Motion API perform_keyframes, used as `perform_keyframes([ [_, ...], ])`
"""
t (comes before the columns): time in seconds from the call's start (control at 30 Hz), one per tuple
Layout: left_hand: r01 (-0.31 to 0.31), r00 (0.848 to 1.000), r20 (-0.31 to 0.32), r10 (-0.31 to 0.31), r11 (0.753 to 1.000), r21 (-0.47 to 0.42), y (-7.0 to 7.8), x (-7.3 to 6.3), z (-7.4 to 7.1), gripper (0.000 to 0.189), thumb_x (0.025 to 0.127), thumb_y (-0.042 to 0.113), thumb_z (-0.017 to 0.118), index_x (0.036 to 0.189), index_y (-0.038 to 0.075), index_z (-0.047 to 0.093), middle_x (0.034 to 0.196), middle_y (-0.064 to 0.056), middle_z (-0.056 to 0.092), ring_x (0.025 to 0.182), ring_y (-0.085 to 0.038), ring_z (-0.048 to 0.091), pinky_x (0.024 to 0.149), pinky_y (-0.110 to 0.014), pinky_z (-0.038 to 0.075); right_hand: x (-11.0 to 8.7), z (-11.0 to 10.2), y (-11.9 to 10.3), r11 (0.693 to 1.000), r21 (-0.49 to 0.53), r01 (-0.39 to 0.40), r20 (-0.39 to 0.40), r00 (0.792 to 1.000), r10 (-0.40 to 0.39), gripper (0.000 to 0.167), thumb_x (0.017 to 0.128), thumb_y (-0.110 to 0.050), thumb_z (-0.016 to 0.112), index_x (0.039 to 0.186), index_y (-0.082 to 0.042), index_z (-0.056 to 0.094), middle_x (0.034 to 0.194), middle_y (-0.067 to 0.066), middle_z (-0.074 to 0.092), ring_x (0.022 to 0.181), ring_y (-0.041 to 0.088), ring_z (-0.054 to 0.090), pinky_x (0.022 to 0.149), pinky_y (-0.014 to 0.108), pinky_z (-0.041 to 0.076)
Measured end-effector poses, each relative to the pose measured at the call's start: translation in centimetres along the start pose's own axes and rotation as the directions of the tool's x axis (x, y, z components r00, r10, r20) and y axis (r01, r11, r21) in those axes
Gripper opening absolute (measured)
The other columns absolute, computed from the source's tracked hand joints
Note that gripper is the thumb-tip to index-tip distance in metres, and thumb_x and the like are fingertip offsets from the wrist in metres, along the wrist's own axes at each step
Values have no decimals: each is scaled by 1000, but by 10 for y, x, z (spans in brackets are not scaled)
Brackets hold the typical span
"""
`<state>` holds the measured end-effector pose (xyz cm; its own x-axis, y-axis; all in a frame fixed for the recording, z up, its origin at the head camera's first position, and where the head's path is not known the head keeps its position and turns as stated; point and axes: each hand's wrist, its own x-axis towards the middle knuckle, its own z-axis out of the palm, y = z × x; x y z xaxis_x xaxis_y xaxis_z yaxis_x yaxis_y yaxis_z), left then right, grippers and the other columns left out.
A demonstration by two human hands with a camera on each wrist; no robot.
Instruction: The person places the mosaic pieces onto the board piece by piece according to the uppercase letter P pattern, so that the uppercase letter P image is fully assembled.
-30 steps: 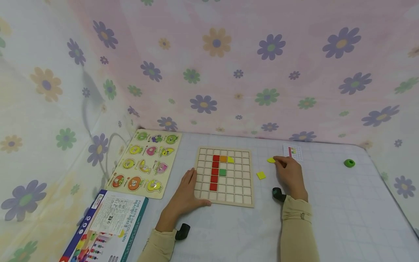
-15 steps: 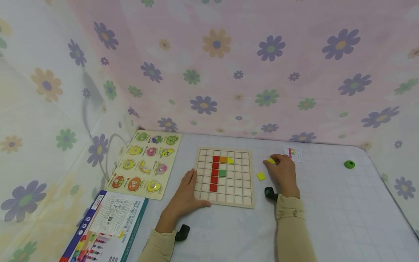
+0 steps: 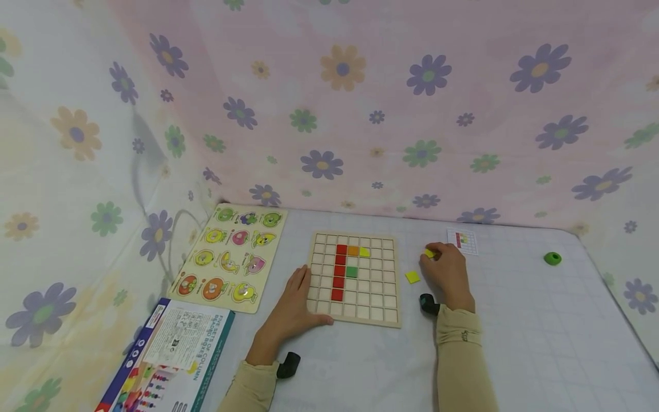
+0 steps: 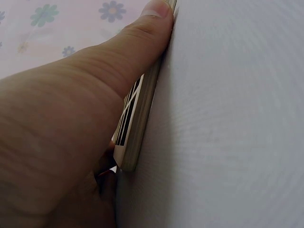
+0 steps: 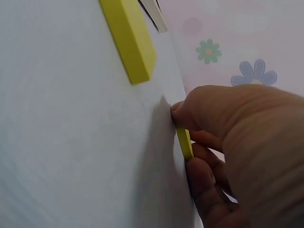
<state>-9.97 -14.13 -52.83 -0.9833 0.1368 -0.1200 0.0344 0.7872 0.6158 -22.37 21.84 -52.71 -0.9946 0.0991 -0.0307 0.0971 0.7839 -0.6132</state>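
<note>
A square wooden grid board lies flat on the table, with a column of red tiles, one orange tile, one green tile and a yellow piece in its cells. My left hand rests at the board's near left corner, fingers straight along the left side and thumb along the front edge. To the right of the board, my right hand pinches a small yellow tile between thumb and fingers, close over the table. Another yellow tile lies between the board and that hand.
A printed pattern card lies just behind the right hand. Farther right sits a green bead. On the left are a fruit puzzle board and a boxed toy set. Flowered cloth hangs along the back.
My right hand has shifted slightly left, and its thumb has come up to the yellow tile, now held between thumb and fingers. The left hand and board have stayed put.
</note>
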Motion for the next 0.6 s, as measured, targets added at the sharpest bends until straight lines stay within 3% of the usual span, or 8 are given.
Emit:
perform_keyframes([
  [0.6,7,1000,3,-7,1000,2,1,1,0,132,69,60,88,164,6,15,172,-12,12,160,-32,10,126,-52,27,-2,-4,10,997,18,76,11,997,-77,38,96,-26,63,126,-4,69,114,18,64,99,30,54,85,42,46],
])
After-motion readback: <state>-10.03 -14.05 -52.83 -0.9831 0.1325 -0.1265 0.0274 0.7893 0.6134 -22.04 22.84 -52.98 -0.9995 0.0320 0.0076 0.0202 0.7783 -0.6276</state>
